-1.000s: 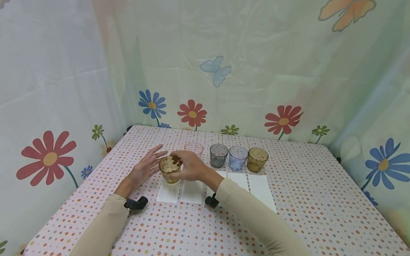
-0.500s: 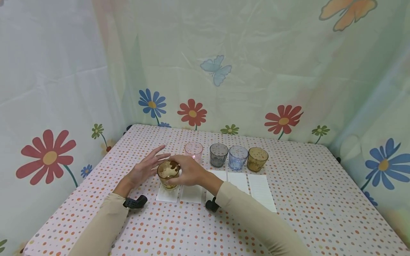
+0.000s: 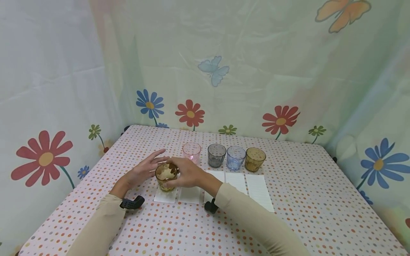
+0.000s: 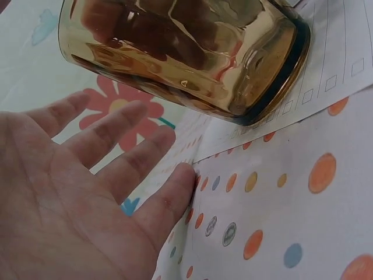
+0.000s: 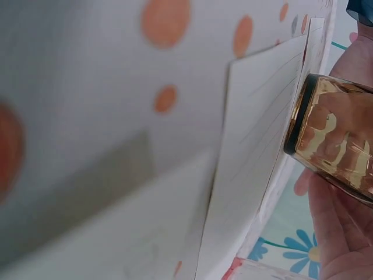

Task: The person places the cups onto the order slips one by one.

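An amber patterned glass (image 3: pixel 166 177) stands at the left, low over the leftmost paper strip (image 3: pixel 164 197). My right hand (image 3: pixel 188 173) grips it from the right, thumb on the near side and fingers on the far side. In the left wrist view the base of the glass (image 4: pixel 186 58) is above or on the lined paper; I cannot tell whether it touches. My left hand (image 3: pixel 142 173) is beside the glass, palm toward it and fingers extended. The left wrist view shows those spread fingers (image 4: pixel 148 154) apart from the glass.
Behind the papers stand a pink glass (image 3: pixel 192 152), a grey glass (image 3: pixel 216 156), a blue glass (image 3: pixel 236 158) and another amber glass (image 3: pixel 255 160). More white strips (image 3: pixel 261 192) lie in a row before them. A dotted cloth (image 3: pixel 307 199) covers the table; floral curtains enclose it.
The held amber glass has come slightly left and toward me over the leftmost strip, with my right hand still around it. The left hand has lowered a little. The row of glasses is unchanged.
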`<state>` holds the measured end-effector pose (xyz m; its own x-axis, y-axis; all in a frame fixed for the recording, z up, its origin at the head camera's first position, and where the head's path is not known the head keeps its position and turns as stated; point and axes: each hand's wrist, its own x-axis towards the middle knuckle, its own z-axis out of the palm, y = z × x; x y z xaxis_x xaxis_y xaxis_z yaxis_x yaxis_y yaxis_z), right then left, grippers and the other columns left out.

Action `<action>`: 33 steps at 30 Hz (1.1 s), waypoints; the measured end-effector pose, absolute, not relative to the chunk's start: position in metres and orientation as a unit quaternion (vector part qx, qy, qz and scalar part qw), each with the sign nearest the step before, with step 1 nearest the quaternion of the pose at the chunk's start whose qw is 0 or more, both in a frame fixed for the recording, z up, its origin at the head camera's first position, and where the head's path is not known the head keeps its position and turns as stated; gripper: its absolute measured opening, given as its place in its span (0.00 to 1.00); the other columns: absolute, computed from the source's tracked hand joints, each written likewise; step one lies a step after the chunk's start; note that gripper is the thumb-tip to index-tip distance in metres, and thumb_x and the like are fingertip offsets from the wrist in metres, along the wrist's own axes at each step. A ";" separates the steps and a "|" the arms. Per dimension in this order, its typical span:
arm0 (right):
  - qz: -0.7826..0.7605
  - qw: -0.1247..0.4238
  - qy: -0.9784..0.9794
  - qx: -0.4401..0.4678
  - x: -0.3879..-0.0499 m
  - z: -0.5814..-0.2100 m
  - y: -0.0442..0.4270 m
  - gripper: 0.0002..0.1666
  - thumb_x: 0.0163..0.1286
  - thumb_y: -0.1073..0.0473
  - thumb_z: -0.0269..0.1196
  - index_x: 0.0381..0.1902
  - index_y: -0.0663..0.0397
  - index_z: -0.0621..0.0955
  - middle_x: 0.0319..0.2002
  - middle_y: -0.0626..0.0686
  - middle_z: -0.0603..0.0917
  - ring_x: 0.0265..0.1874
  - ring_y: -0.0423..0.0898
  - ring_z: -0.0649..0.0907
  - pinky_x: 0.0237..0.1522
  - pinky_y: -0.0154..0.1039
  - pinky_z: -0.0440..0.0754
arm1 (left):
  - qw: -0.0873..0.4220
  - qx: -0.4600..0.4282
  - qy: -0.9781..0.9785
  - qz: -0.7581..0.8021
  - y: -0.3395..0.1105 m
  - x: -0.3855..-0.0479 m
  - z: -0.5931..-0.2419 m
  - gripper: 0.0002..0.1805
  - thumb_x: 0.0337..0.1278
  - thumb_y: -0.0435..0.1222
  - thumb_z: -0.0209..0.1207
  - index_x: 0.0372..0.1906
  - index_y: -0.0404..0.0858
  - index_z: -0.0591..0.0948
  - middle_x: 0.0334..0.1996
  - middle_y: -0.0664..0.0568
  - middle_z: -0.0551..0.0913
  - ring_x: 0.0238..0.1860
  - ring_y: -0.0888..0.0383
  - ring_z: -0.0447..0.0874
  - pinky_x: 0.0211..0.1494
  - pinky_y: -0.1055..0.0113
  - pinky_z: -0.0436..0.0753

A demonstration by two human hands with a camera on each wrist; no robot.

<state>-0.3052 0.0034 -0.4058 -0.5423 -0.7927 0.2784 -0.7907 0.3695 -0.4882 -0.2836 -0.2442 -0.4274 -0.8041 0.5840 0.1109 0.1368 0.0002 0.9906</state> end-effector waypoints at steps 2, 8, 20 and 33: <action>-0.294 0.008 0.827 -0.479 -0.305 -0.406 0.004 0.44 0.59 0.39 0.73 0.66 0.55 0.74 0.52 0.50 0.84 0.49 0.42 0.83 0.50 0.35 0.80 | 0.170 0.264 0.686 0.656 -0.244 -0.283 -0.427 0.41 0.72 0.43 0.46 0.83 0.43 0.42 0.80 0.33 0.45 0.79 0.31 0.38 0.71 0.24 0.37; -0.281 0.022 0.834 -0.475 -0.304 -0.405 0.006 0.50 0.58 0.37 0.74 0.72 0.53 0.71 0.56 0.51 0.84 0.53 0.42 0.82 0.54 0.39 0.80 | 0.165 0.272 0.699 0.641 -0.243 -0.280 -0.425 0.42 0.71 0.43 0.48 0.82 0.42 0.43 0.80 0.33 0.45 0.78 0.30 0.41 0.70 0.23 0.41; -0.279 0.015 0.832 -0.479 -0.302 -0.404 0.019 0.53 0.60 0.35 0.72 0.76 0.48 0.66 0.57 0.49 0.83 0.51 0.41 0.83 0.51 0.40 0.82 | 0.133 0.288 0.747 0.584 -0.235 -0.277 -0.422 0.45 0.66 0.40 0.58 0.82 0.38 0.48 0.78 0.35 0.57 0.77 0.33 0.52 0.72 0.32 0.58; -0.317 -0.010 0.835 -0.450 -0.297 -0.399 0.030 0.43 0.68 0.43 0.68 0.72 0.61 0.69 0.55 0.55 0.84 0.54 0.49 0.84 0.53 0.43 0.84 | 0.126 0.316 0.745 0.574 -0.228 -0.275 -0.423 0.50 0.57 0.40 0.67 0.80 0.39 0.54 0.77 0.33 0.56 0.77 0.33 0.53 0.72 0.31 0.56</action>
